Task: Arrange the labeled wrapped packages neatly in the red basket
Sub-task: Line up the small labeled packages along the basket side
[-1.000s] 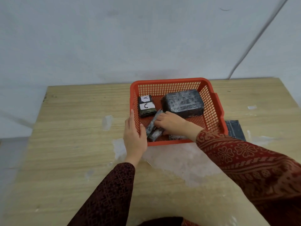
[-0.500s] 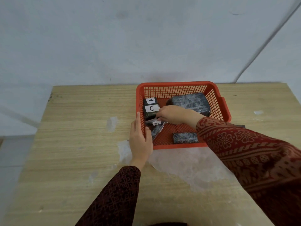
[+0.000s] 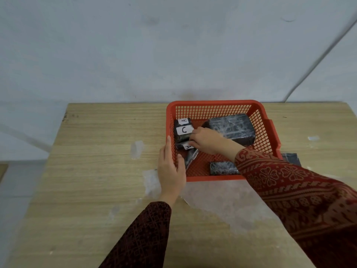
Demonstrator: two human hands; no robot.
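Observation:
The red basket (image 3: 212, 104) sits at the table's far middle. Along its left wall stand small dark wrapped packages: one labeled A (image 3: 185, 121) at the back, one labeled C (image 3: 184, 130) in front of it, and another A package (image 3: 185, 147) nearer me. My right hand (image 3: 207, 141) is inside the basket, fingers closed on that nearer A package. A slim dark package (image 3: 191, 158) leans beneath it. A large wrapped block (image 3: 230, 126) fills the back right, and a small one (image 3: 222, 168) lies at the front. My left hand (image 3: 171, 167) grips the basket's left front rim.
A flat dark package (image 3: 292, 158) lies on the wooden table (image 3: 96, 171) just right of the basket, partly hidden by my sleeve. Pale patches of film (image 3: 222, 200) stick to the tabletop in front of the basket. A grey wall rises behind the table's far edge.
My right hand moved from the basket's front left up toward the left wall, bringing a package labeled A next to the C package. The small front package came into view. The left hand stayed.

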